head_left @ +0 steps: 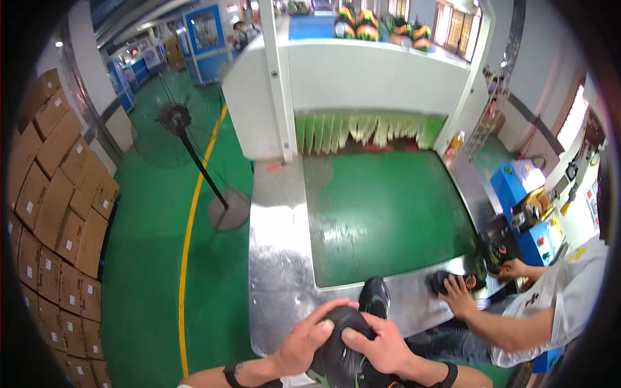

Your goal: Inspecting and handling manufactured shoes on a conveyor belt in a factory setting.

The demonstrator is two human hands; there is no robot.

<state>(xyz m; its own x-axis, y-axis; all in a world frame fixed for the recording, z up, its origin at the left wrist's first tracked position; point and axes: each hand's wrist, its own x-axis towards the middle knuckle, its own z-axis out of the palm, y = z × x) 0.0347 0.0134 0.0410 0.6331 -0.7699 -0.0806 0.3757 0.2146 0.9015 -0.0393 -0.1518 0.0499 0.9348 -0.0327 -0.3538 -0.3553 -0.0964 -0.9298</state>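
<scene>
Both my hands grip a black shoe at the bottom middle, its rounded end facing away from me. My left hand wraps its left side, the thumb pressed on top. From the right, my right hand closes round it, that thumb also on the upper surface. Just beyond my hands, another black shoe rests on the metal edge of the table. My lower forearms carry dark bands at the wrists, and the shoe's near part is partly cut off by the frame.
A green conveyor belt runs into a white machine with a strip curtain. At right a co-worker's hands touch a dark shoe. A pedestal fan stands left, before stacked cartons. Shoes sit atop the machine.
</scene>
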